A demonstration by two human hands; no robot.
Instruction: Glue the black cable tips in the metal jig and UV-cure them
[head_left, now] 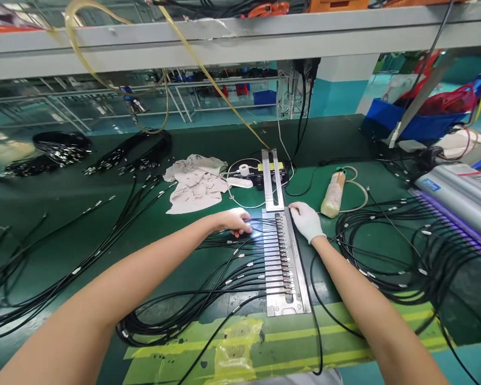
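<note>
Left grip (pixel 236 221): black cable (pixel 260 220) being pinched beside metal jig (pixel 299 270).
Right grip (pixel 307 221): being rested at jig's upper right; closure cannot be told.
Metal jig: being supported by desk (pixel 220 138).

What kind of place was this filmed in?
Most likely a factory workshop that handles cables: black cables lie in bundles across a green workbench, and a metal fixture holds some in a row.

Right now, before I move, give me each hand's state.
Left hand: closed on a black cable.
Right hand: gloved, at the metal fixture's upper end; whether it grips anything cannot be told.
</note>
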